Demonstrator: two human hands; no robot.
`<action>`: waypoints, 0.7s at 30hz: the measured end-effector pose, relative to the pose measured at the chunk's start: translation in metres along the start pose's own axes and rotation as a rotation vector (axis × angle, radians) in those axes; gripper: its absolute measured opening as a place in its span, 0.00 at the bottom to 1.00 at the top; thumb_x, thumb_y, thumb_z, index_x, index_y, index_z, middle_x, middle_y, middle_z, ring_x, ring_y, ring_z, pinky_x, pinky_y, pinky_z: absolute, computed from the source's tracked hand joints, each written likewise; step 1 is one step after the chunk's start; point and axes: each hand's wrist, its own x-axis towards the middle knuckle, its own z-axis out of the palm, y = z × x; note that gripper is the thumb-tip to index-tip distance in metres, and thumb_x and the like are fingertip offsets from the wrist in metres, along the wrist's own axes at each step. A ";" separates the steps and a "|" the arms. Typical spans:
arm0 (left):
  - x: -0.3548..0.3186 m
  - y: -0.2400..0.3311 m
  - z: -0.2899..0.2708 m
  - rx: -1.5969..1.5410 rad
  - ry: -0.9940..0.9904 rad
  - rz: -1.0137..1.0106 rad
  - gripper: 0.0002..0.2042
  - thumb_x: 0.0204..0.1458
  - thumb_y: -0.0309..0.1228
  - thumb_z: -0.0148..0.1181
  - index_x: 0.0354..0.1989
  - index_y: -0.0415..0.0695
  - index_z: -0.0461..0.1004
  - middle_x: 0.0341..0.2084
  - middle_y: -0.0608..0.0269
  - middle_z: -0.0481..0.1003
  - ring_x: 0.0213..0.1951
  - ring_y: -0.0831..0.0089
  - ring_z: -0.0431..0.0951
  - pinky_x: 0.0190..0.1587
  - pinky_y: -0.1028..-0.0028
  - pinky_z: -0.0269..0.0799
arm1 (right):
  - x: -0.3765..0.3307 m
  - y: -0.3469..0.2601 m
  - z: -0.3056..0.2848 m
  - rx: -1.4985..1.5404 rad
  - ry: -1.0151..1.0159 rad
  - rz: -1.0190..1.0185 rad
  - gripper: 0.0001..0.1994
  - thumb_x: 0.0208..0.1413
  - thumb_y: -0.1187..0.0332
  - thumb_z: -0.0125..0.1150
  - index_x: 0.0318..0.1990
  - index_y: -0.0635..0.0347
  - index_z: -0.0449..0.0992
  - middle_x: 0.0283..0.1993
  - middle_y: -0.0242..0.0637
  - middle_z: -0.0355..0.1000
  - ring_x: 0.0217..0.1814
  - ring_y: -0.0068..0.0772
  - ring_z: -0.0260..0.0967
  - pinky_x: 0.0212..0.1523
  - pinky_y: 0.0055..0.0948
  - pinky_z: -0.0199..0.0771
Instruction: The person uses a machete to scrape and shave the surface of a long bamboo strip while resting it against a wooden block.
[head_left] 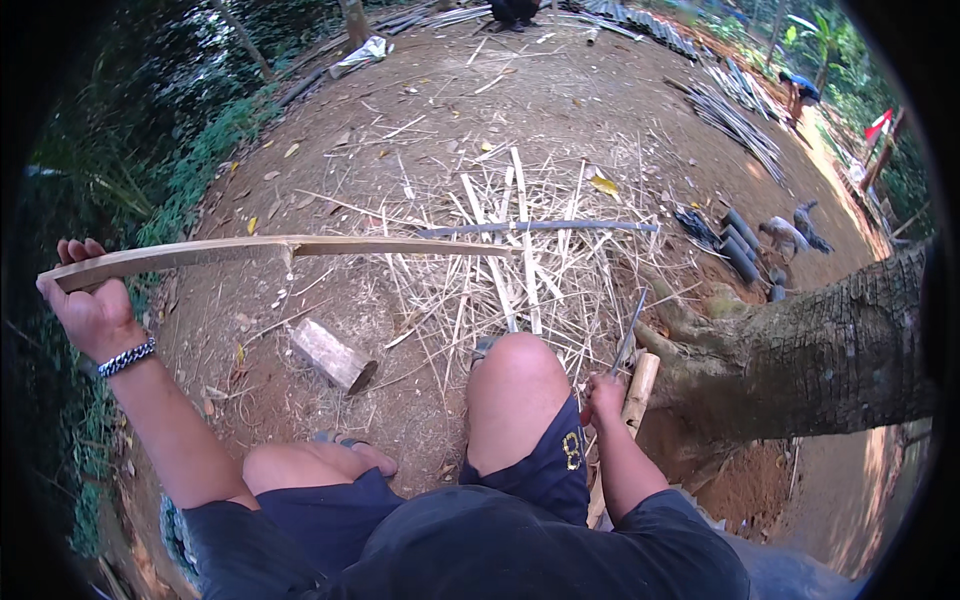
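At one end, the left hand [93,308] grasps the strip [400,246], probably light, springy, best held there; right hand [603,399] grips knife [630,330].

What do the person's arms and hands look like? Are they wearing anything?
The left hand is gloveless, with a chunky dark-and-pale bracelet around its wrist. The right hand is gloveless too, with no bracelet visible. Both sleeves are dark and short.

dark short-sleeved shirt [480,545], navy shorts [530,485] (yellow marking [571,450] on one side), dark-and-white chain-like bracelet [127,358], grey sandals [348,440]
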 end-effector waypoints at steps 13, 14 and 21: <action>-0.059 0.155 -0.086 0.413 0.040 0.377 0.19 0.63 0.44 0.44 0.45 0.37 0.65 0.23 0.64 0.63 0.27 0.75 0.62 0.30 0.75 0.61 | -0.019 -0.296 0.090 0.237 -0.359 -0.346 0.08 0.53 0.71 0.60 0.34 0.60 0.66 0.22 0.30 0.64 0.18 0.20 0.61 0.19 0.21 0.60; -0.059 0.156 -0.087 0.410 0.071 0.380 0.19 0.63 0.44 0.43 0.45 0.37 0.65 0.23 0.64 0.63 0.27 0.75 0.62 0.30 0.75 0.61 | -0.029 -0.315 0.099 0.213 -0.390 -0.390 0.08 0.53 0.71 0.60 0.34 0.60 0.67 0.21 0.30 0.64 0.18 0.20 0.61 0.19 0.21 0.60; -0.054 0.204 -0.093 0.486 0.159 0.516 0.17 0.64 0.41 0.39 0.42 0.36 0.63 0.24 0.63 0.60 0.27 0.73 0.61 0.32 0.71 0.62 | -0.127 -0.381 0.166 0.108 -0.727 -0.512 0.08 0.52 0.70 0.62 0.35 0.62 0.69 0.23 0.29 0.65 0.20 0.19 0.60 0.21 0.21 0.60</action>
